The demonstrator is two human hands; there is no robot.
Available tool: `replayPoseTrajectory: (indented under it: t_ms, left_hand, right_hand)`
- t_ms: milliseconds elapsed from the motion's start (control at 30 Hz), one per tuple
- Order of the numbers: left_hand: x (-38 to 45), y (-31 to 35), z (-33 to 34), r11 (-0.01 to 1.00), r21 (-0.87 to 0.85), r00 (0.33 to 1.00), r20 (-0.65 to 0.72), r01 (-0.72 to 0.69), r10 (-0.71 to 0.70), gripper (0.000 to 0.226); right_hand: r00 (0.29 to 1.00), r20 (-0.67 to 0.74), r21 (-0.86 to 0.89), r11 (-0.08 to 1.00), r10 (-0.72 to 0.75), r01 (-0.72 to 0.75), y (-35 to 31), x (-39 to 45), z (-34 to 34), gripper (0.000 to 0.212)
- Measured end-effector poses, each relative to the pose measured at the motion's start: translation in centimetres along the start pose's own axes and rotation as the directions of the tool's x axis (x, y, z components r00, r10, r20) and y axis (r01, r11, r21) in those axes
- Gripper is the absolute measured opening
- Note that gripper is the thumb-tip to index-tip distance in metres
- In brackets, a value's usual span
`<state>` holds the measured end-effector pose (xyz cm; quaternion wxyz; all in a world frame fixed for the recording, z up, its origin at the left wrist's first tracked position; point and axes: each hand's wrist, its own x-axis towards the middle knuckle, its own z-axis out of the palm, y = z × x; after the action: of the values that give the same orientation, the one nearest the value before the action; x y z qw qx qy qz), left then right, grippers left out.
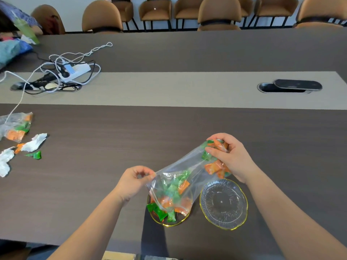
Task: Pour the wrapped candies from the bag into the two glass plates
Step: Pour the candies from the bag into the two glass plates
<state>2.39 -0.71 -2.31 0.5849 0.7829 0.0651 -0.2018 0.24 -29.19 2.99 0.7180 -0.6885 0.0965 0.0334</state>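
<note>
A clear plastic bag [185, 171] hung tilted in the lower middle of the frame, its open mouth pointing down to the left. Green and orange wrapped candies [173, 192] sat near the mouth, and more were bunched at the high end. The left hand [134, 182] pinched the edge of the bag's mouth with its fingers closed on the plastic. The right hand [228, 156] was wrapped around the high end, squeezing the candies there through the bag.

Right under the mouth was the left glass plate [170, 221] with a gold rim, and some candies already lay in it. Just beside it, to the right, was the other glass plate [224, 203], with no candy in it.

Both plates sat on a long dark table [93, 166]. At the left edge of the frame lay a second bag of candies [16, 126] and some torn wrappers [33, 144]. Farther up on the left was a white power strip [77, 70] with tangled cords. Brown chairs [155, 10] stood along the top.
</note>
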Motion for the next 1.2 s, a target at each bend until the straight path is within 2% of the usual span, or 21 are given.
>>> replayPoseTrajectory:
  t_ms: [67,267,533,800,933,1067,1200]
  left_hand:
    - [0.3,1.1,0.8,1.000,-0.023,1.000,0.027,-0.016,0.016,0.019]
    - [2.5,4.7,5.2,0.997,0.045,0.990,0.124,-0.066,0.060,0.018]
    - [3.2,5.5,11.5,0.985,0.152,0.967,0.250,-0.078,0.038,0.013]
    - [3.8,4.3,14.4,0.967,0.242,0.949,0.314,-0.081,0.001,0.019]
    - [3.8,3.4,15.0,0.947,0.311,0.941,0.338,-0.080,-0.032,0.016]
    - [3.6,2.0,15.3,0.891,0.439,0.933,0.356,-0.113,-0.057,0.017]
    - [3.3,0.9,14.9,0.807,0.574,0.943,0.326,-0.137,-0.072,0.019]
  right_hand:
    - [0.997,-0.041,0.093,0.994,0.062,-0.057,0.5,-0.2,-1.4,0.020]
    - [0.971,-0.218,0.239,0.970,0.093,-0.039,1.1,-1.1,-6.5,0.020]
    - [0.947,-0.302,0.215,0.975,0.113,-0.048,1.8,-3.3,-11.9,0.017]
    - [0.945,-0.308,0.139,0.988,0.109,-0.068,2.8,-4.6,-13.7,0.018]
    - [0.959,-0.277,-0.009,0.998,0.055,-0.060,2.1,-5.0,-13.1,0.020]
    - [0.984,-0.178,-0.209,0.976,0.031,-0.068,0.6,-5.3,-12.2,0.027]
    - [0.996,-0.083,-0.474,0.881,-0.030,-0.013,0.1,-5.3,-11.5,0.033]
